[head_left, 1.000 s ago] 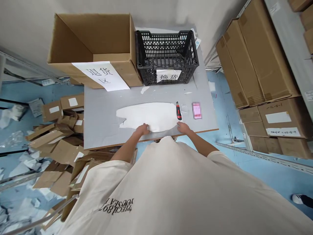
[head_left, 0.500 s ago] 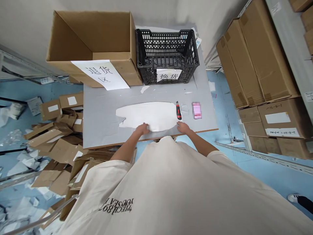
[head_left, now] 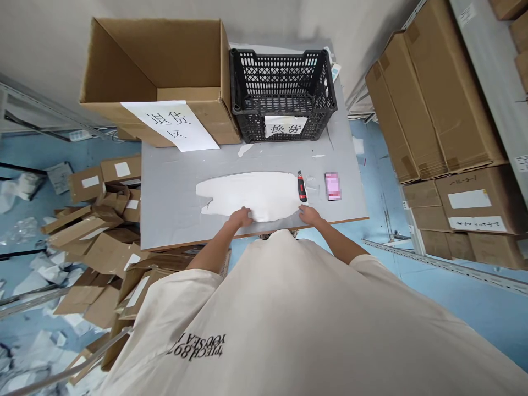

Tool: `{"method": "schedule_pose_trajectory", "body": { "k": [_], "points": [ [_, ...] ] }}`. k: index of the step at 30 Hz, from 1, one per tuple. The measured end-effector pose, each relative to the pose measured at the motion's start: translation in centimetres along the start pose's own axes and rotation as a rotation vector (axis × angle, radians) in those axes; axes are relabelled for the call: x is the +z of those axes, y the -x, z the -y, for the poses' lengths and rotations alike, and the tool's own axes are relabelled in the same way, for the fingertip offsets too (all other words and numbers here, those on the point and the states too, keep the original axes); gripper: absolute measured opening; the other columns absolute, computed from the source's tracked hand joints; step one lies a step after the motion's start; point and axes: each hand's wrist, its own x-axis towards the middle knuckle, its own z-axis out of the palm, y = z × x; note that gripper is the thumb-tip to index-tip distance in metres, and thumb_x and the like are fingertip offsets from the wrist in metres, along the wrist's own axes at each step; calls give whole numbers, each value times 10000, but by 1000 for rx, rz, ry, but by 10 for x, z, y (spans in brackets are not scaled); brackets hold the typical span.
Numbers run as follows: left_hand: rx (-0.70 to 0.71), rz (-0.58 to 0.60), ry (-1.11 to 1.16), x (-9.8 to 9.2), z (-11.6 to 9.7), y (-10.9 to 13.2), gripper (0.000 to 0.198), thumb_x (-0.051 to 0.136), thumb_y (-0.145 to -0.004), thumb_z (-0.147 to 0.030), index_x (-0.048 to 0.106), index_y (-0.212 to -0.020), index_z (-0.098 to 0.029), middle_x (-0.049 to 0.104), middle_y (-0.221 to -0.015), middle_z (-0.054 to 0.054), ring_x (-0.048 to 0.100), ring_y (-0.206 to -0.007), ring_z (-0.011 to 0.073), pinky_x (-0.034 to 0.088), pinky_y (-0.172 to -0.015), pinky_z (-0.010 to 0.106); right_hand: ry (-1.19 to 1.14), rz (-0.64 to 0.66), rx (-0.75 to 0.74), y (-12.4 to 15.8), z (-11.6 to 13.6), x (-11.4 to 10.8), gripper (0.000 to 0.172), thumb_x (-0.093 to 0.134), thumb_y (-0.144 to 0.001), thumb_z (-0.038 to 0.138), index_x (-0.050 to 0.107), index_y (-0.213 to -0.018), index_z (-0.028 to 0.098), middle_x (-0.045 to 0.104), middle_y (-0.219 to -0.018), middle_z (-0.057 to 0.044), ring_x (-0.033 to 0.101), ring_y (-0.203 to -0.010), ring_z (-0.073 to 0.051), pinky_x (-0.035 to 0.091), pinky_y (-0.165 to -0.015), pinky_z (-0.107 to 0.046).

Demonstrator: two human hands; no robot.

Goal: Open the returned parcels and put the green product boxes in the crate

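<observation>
Each hand (head_left: 241, 218) touches the white sheet (head_left: 259, 193)

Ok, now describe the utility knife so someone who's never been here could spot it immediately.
Find the gray tabletop holding a black plastic crate. Nearer the person, the utility knife lies at the right end of a white, irregular-edged patch, just beyond the right hand. Its red-and-black handle distinguishes it from that patch and the pink, pixelated rectangle farther right.

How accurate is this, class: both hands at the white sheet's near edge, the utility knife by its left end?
Not left: the head view shows the utility knife by the right end of the white sheet. The rest stands.
</observation>
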Motion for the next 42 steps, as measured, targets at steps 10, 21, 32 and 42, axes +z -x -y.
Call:
{"method": "schedule_pose_trajectory", "body": {
  "k": [10,21,32,42],
  "points": [
    [-25,19,24,-3,-3,4,749,664,-1010,-444,581,-1730,-256,543,-1805,155,707,-1494,377,614,-1181,406,-3,-3,-1,0,-1,1,671,521,-1103,228,558,-1771,174,455,-1886,-104,524,-1695,-305,452,-1369,-396],
    [-29,13,18,-2,-2,3,741,672,-1002,-467,597,-1714,-275,576,-1771,152,708,-1489,374,598,-1200,413,-3,-6,-1,0,0,2,659,527,-1110,224,562,-1765,158,460,-1883,-112,517,-1701,-295,433,-1382,-376],
    [-28,18,19,-2,-1,3,738,676,-1012,-479,589,-1720,-288,557,-1789,144,699,-1501,368,595,-1195,395,-15,-1,-3,1,1,0,661,501,-1103,229,565,-1759,174,466,-1883,-94,537,-1682,-307,456,-1369,-410],
    [-22,16,30,-1,-1,5,725,663,-1020,-470,594,-1716,-281,554,-1783,154,716,-1474,371,606,-1177,403,-18,-2,-1,2,1,1,657,513,-1106,230,566,-1760,192,454,-1890,-88,525,-1693,-293,451,-1374,-404]
  ]
}}
